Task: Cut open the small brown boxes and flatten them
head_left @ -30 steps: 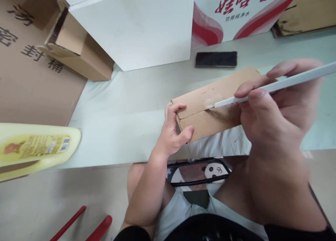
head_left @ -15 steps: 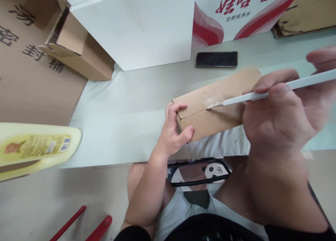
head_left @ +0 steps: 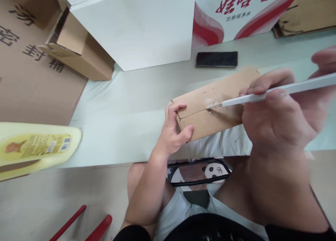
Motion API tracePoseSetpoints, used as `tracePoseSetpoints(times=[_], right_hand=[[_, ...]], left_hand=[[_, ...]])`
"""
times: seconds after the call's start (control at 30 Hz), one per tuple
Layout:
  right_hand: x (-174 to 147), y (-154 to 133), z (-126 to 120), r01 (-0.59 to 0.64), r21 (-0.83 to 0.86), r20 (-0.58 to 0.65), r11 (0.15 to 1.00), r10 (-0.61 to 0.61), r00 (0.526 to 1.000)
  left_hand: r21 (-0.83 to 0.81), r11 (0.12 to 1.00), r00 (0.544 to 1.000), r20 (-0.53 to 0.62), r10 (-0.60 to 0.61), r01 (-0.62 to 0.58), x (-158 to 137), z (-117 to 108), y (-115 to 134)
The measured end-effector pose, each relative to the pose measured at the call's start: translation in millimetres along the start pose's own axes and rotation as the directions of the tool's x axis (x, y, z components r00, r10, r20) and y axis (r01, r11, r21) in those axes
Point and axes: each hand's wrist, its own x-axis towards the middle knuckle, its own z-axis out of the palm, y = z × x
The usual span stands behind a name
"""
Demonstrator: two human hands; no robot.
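Note:
A small brown cardboard box [head_left: 202, 123] lies at a slant near the table's front edge. My left hand [head_left: 174, 130] grips its left end, thumb on the near part of the top and fingers over the far part. In my right hand [head_left: 280, 108] is a craft knife with a slim white handle [head_left: 243, 99], pinched between thumb and fingers. Its thin metal blade [head_left: 214, 107] meets the seam along the top of the box, beside a piece of clear tape [head_left: 213, 100]. My right hand hides part of the box's right end.
A black phone [head_left: 216, 59] lies behind the box. Farther back stand a white box [head_left: 136, 27] and a red-and-white carton [head_left: 210, 27]. At left are a yellow bottle [head_left: 44, 146], an opened cardboard box [head_left: 84, 52] and a large carton [head_left: 31, 87].
My right hand and the knife have shifted very slightly left, with the blade still at the seam. My left hand and the box look almost unmoved.

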Motion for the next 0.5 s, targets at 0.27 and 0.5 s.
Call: tracePoseSetpoints(times=[0.27,0.5], right_hand=[[2,-21,9,-0.184,-0.020,0.182,0.983,0.184,0.966],[1,-14,10,-0.152,0.046,0.061,0.987,0.149,0.987]], left_hand=[[-0.010,1.000,1.000,-0.009,0.005,-0.005,0,2,-1],[0.014,1.000,1.000,-0.006,0.019,-0.019,-1,1,-2]])
